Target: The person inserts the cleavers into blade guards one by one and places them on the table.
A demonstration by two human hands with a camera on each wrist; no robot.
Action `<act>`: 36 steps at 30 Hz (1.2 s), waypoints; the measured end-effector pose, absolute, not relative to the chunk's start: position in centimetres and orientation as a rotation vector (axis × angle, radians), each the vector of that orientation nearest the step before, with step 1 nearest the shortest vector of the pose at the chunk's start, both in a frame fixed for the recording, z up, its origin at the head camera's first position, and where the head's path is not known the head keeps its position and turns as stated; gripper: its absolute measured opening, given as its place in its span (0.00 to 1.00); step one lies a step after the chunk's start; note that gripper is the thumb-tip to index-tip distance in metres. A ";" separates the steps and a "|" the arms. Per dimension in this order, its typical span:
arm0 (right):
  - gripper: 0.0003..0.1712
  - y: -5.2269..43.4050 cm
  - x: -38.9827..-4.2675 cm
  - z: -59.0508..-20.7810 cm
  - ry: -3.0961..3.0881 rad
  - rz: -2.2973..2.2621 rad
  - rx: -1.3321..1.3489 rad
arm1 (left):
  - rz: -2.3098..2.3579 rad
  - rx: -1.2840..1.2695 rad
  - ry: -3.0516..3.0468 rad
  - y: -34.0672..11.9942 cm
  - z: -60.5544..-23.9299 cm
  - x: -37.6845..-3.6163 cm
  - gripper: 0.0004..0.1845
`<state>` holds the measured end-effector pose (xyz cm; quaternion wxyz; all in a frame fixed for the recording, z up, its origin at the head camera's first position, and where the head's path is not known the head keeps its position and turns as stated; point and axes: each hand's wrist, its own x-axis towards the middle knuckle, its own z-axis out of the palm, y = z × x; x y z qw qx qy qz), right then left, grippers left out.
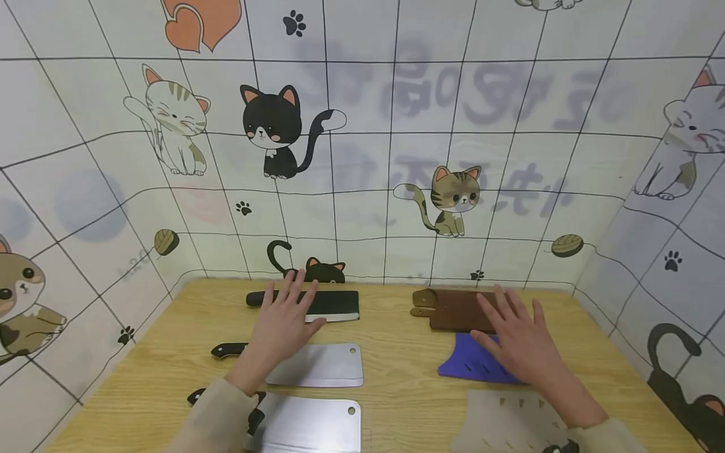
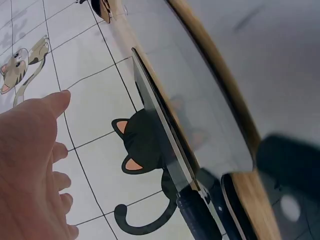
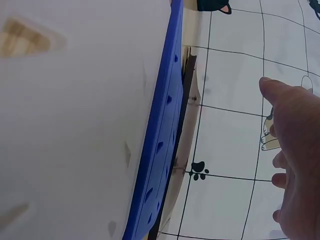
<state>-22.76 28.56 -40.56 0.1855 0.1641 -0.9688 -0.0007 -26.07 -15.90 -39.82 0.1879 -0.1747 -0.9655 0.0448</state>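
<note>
My left hand (image 1: pixel 283 327) is held with fingers spread over the far black-bladed cleaver (image 1: pixel 337 303), gripping nothing. Nearer me lie a silver cleaver (image 1: pixel 317 368) and a wider silver cleaver (image 1: pixel 317 421), both with black handles and partly hidden by my left arm. With its fingers extended, my right hand (image 1: pixel 521 343) is over a brown leather blade cover (image 1: pixel 453 311) and a blue blade cover (image 1: pixel 472 362) with slots. Closest on that side is a whitish slotted cover (image 1: pixel 493 418). In both wrist views the hands appear above the surface, holding nothing.
A wood-grain table (image 1: pixel 396 377) carries everything, with the cleavers on the left and the covers on the right. White sheeting (image 1: pixel 368 157) printed with cats and grid lines rises behind the table and along both sides.
</note>
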 end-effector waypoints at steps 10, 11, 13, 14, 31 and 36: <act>0.42 29.9 -24.6 -41.2 -2.593 -0.007 0.550 | 0.112 -0.488 -2.720 -17.9 -40.0 -27.9 0.46; 0.42 30.1 -24.8 -41.3 -2.598 -0.004 0.550 | 0.109 -0.486 -2.725 -18.2 -40.1 -28.1 0.46; 0.43 30.3 -25.1 -41.5 -2.610 0.002 0.550 | 0.092 -0.484 -2.743 -18.8 -40.0 -28.5 0.46; 0.43 30.4 -25.3 -41.5 -2.615 0.009 0.550 | 0.077 -0.484 -2.752 -19.0 -40.0 -28.7 0.47; 0.58 31.4 -30.9 -41.4 -2.804 0.596 0.476 | -0.789 -0.573 -2.829 -23.5 -39.9 -34.2 0.50; 0.60 31.7 -31.9 -42.0 -2.881 0.743 0.416 | -0.988 -0.514 -2.800 -24.5 -40.5 -34.7 0.51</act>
